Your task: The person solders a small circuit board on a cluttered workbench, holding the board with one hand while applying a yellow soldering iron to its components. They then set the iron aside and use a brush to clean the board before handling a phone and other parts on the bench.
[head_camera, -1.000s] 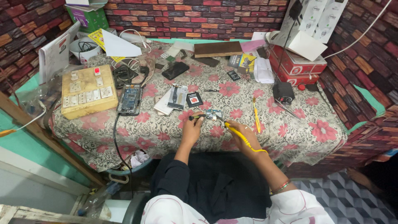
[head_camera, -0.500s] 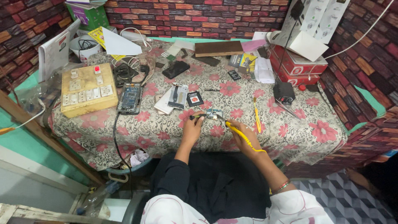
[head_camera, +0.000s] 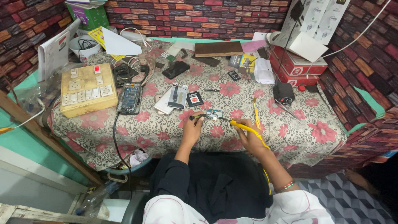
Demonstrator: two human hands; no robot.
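the left hand (head_camera: 193,132) grips a thin tool, its fingers clenched just beside a small board (head_camera: 214,115) on the worktop (head_camera: 166,132), the right hand (head_camera: 250,139) clasps a yellow iron (head_camera: 243,126) tipped at it: seemingly mid-job, board loose.

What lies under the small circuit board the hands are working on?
The circuit board rests on the floral tablecloth, between the left hand and the right hand, which holds a yellow soldering iron. The table beneath the cloth is covered.

Small circuit board (head_camera: 214,115) flat on floral cloth; yellow-handled soldering iron (head_camera: 244,127) tip touching it.
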